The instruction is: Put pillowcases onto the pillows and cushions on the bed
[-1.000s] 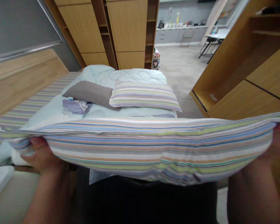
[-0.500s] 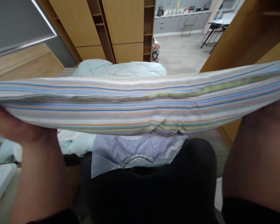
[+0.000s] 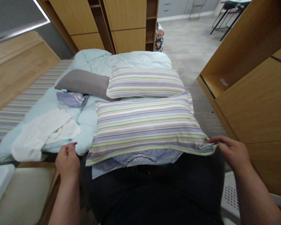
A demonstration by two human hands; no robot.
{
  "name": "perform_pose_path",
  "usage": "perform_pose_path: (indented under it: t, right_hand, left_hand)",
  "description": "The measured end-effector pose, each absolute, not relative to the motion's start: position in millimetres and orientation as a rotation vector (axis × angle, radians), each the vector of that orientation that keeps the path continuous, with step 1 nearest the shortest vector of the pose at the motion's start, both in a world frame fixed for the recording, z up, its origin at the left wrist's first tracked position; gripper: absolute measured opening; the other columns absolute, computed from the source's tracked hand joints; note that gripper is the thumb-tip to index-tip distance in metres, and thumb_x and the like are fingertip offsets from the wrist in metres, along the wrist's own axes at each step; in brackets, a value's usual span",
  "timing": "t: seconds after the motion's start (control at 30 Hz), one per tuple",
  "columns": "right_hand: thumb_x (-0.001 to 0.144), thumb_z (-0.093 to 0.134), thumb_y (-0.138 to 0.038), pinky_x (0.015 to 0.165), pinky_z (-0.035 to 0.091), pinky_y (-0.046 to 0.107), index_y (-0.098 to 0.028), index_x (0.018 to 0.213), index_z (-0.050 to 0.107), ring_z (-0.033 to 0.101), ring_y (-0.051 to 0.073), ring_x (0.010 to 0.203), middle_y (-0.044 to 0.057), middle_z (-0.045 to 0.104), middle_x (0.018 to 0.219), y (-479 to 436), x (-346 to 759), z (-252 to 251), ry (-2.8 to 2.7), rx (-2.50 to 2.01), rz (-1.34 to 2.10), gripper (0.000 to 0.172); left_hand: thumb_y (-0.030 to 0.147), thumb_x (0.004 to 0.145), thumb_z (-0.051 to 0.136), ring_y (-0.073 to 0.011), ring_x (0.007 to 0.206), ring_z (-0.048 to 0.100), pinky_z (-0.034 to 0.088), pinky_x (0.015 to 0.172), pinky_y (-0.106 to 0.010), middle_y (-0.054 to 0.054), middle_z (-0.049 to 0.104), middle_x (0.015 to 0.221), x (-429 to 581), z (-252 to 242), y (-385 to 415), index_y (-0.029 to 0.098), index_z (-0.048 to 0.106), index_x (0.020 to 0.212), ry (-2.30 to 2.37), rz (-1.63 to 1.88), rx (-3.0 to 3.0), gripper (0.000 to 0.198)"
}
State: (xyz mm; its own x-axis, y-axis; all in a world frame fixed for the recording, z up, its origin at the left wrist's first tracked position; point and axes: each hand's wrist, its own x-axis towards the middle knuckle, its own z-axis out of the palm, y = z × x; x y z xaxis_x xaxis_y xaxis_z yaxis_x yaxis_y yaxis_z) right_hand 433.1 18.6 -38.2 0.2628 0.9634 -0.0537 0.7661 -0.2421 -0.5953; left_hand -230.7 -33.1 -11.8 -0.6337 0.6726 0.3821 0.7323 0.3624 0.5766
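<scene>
Striped pillow [image 3: 146,126] has just been let down from the raised, stretched hold and now lies flat at the near end of the bed, its front edge over a lavender patterned cloth [image 3: 135,158] and just above the person's dark trousers [image 3: 150,193]. Right hand [image 3: 233,153] stays at the pillow's near right corner, with fingers [image 3: 221,140] on the fabric; it may be pinching the corner lightly, though the view doesn't settle how firm that hold is. Left hand [image 3: 67,161] has released the pillow and hangs open just beside its near left corner, touching nothing. To the left lies a crumpled white cloth [image 3: 42,134] on a pale aqua quilted duvet [image 3: 86,125]. Farther up the bed, a second striped pillow [image 3: 145,82] sits beside a grey pillow [image 3: 83,82] and a bunched lavender cloth [image 3: 71,100]. Beyond stand oak-veneer cabinets [image 3: 124,26].
</scene>
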Motion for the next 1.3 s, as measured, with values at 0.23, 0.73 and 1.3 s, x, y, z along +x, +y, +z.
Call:
perform_pose_path:
  t: [0.23, 0.73, 1.3]
  right_hand:
    - [0.099, 0.048, -0.033, 0.108, 0.054, 0.047, -0.028, 0.123, 0.078, 0.073, 0.028, 0.121, 0.006, 0.08, 0.125, 113, 315, 59, -1.942, -1.477, -0.056, 0.039]
    - [0.107, 0.028, -0.072, 0.13, 0.026, 0.064, -0.016, 0.172, 0.035, 0.032, 0.041, 0.161, 0.021, 0.033, 0.175, 193, 291, -159, -1.637, -2.222, 0.207, 0.086]
    - [0.109, 0.028, -0.069, 0.131, 0.028, 0.06, -0.018, 0.17, 0.041, 0.038, 0.036, 0.16, 0.015, 0.036, 0.176, 210, 309, -138, -2.065, -2.15, 0.723, 0.08]
  left_hand:
    - [0.048, 0.105, 0.053, -0.0308, 0.162, 0.039, 0.023, 0.137, -0.055, -0.009, 0.049, 0.169, -112, 45, 76, 0.022, 0.054, 0.157, -1.935, -0.827, -2.011, 0.058]
    - [0.07, 0.103, 0.052, -0.0439, 0.154, 0.046, 0.037, 0.127, -0.056, -0.033, 0.045, 0.165, -180, -148, 139, 0.004, 0.033, 0.17, -2.804, -0.636, -1.54, 0.097]
    - [0.075, 0.102, 0.048, -0.0445, 0.144, 0.057, 0.045, 0.119, -0.053, -0.032, 0.058, 0.153, -183, -136, 143, 0.008, 0.04, 0.166, -2.986, -0.714, -1.433, 0.093]
